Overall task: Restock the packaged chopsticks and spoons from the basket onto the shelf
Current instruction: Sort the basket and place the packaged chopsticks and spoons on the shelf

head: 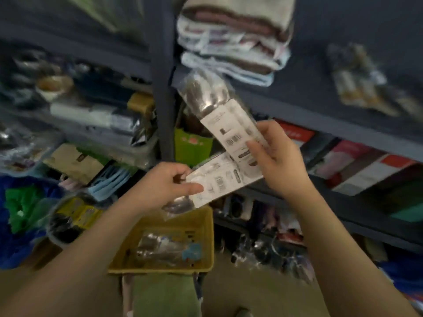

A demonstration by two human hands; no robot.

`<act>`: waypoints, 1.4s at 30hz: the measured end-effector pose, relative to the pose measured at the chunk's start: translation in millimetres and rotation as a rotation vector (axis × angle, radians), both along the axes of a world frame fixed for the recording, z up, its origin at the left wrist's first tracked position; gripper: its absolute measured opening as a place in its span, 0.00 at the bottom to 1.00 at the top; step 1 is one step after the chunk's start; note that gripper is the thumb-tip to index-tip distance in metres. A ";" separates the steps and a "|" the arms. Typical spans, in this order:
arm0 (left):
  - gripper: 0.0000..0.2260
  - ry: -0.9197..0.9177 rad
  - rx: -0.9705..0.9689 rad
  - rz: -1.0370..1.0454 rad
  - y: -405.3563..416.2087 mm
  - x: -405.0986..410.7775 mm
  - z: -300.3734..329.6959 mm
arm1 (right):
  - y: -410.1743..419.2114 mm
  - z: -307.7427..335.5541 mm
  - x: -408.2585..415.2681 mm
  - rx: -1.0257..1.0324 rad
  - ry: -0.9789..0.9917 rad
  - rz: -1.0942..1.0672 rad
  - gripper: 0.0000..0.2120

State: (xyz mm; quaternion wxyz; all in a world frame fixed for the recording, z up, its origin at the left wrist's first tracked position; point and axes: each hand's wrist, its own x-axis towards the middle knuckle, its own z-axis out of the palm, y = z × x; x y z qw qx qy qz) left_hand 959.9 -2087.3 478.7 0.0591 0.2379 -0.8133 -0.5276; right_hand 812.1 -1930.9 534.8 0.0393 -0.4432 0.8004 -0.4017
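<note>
Head view over a crowded shop aisle: dark metal shelf (320, 110) tiers, flat and matte, fill the frame, stacked with folded cloths (231, 46) at top and boxed goods lower right. Below, a yellow plastic basket (207, 225), rigid and square-walled, sits near the person's knees, probably so stock stays within reach; a few clear-wrapped packets lie in it, blurred. Above it, both hands work in front of the shelf. The right hand (281, 156) pinches the card end of a spoon packet (219, 115), glossy film over dark, rounded spoon bowls, tilted up toward the shelf as if ready for placing. The left hand (169, 186) grips between thumb and fingers a second packet (222, 179), its white barcoded card facing up, crinkled film trailing below. The two cards overlap where they cross. Which shelf tier is meant for them cannot be told.
</note>
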 end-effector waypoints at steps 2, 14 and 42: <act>0.11 0.062 0.004 0.006 13.1 -13.0 25.6 | 23.1 28.8 -9.3 -0.100 0.000 -0.109 0.09; 0.09 0.324 0.403 0.263 76.1 -148.8 126.5 | 88.8 84.8 -171.4 -0.051 -0.183 -0.583 0.20; 0.14 0.340 -0.951 -0.038 86.1 -231.0 119.0 | 67.3 83.0 -188.4 -0.045 0.319 0.167 0.09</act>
